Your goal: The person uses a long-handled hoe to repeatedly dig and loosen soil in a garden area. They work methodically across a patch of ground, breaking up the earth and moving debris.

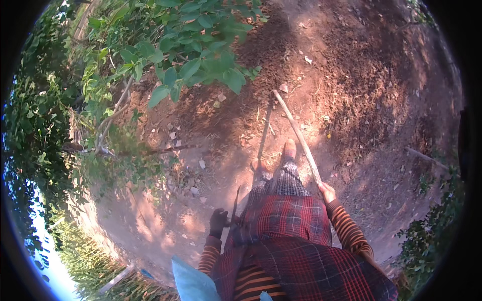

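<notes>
My right hand (327, 192) is wrapped around a long pale wooden pole (297, 131). The pole slants forward from my hand, and its far tip is at or just above the reddish soil beyond my feet. My left hand (218, 222) looks dark, in shadow or a dark glove, with its fingers partly curled. Close by its fingertips runs a thin, dark, slightly curved stick or blade (236, 203); I cannot tell whether the hand grips it. A red and black plaid cloth (290, 214) covers my lap and thighs. Below it show patterned trousers (290, 177) and my foot (289, 148).
A leafy green branch (188, 64) hangs at the upper left, near the camera. Bare grey stems (113, 116) stand below it. Loose dug soil (350, 86) spreads ahead and right. Pale stones (194, 190) lie at the left. Shrubs (425, 240) edge the lower right.
</notes>
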The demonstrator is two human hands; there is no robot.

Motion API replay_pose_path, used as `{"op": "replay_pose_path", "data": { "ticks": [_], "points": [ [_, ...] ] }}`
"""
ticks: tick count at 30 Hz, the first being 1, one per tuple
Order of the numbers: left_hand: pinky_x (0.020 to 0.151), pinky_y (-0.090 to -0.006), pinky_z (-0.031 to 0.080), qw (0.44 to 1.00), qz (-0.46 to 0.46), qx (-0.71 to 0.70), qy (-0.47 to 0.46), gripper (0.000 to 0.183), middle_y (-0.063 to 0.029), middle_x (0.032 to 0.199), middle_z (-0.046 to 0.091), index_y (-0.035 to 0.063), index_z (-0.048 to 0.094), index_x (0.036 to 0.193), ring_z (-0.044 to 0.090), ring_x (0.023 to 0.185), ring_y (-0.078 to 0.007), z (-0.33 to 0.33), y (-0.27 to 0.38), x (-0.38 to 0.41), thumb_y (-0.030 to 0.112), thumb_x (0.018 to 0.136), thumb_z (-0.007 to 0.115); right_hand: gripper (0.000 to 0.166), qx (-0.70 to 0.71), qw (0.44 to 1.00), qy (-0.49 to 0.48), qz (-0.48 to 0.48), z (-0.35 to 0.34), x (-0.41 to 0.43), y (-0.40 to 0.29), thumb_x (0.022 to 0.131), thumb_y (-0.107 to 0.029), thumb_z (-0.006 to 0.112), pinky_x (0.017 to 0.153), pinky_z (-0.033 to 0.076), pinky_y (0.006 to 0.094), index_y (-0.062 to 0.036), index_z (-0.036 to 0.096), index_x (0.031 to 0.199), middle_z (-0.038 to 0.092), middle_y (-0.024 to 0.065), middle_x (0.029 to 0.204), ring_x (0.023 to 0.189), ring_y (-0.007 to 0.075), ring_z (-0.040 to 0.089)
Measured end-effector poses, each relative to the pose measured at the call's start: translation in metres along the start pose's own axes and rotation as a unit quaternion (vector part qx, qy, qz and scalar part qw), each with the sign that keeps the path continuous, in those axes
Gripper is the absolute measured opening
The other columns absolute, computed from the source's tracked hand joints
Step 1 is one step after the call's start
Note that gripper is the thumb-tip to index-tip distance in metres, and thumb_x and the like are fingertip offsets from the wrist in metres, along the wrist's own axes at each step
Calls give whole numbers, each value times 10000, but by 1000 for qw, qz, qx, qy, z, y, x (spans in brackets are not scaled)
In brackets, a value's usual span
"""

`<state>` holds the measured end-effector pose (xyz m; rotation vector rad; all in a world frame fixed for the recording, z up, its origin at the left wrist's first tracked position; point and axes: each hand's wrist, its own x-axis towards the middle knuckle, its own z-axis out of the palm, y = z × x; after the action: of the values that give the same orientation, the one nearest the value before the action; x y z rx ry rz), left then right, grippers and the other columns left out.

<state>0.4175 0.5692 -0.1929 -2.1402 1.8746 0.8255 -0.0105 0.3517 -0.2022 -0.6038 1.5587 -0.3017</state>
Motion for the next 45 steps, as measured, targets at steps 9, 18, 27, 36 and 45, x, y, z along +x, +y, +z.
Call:
{"op": "replay_pose_path", "data": {
  "ticks": [9, 18, 27, 36, 45],
  "points": [
    [519, -256, 478, 786, -213, -579, 30, 231, -63, 779, 544, 50, 473, 1059, 551, 650, -142, -18, -28, -4, 105, 838, 515, 242, 95, 988, -53, 107, 66, 0, -43, 881, -286, 464, 430, 414, 278, -128, 548, 1045, 534, 59, 648, 500, 144, 500],
    [635, -290, 489, 951, -115, -283, -43, 443, 1, 709, 570, 88, 558, 1007, 573, 701, -142, -2, -58, 8, 139, 590, 698, 196, 124, 980, -20, 154, 102, 19, -5, 871, -367, 424, 306, 296, 295, -173, 442, 851, 431, 59, 530, 347, 156, 369],
    [527, -279, 482, 765, -249, -590, -66, 406, -32, 691, 551, 72, 503, 1069, 566, 594, -132, 60, -99, -19, 144, 697, 650, 335, -100, 994, -31, -13, 47, -76, 77, 858, -198, 531, 841, 391, 235, 22, 564, 1108, 588, 22, 991, 920, 110, 518],
    [669, -331, 494, 998, 1, -56, -40, 337, -115, 898, 587, 78, 574, 1015, 601, 769, -224, 72, -95, -77, 228, 720, 636, 272, 33, 997, -41, 57, 105, -40, -7, 879, -265, 489, 409, 379, 258, -69, 534, 1062, 493, 34, 652, 508, 122, 463],
    [728, -394, 474, 995, -30, -90, -22, 374, -101, 823, 587, 84, 582, 861, 549, 881, -295, 30, -72, -73, 247, 541, 687, 172, 6, 992, -41, 122, 121, 14, 36, 881, -287, 452, 319, 284, 285, -120, 493, 869, 393, 27, 535, 365, 137, 360]
  ]
}}
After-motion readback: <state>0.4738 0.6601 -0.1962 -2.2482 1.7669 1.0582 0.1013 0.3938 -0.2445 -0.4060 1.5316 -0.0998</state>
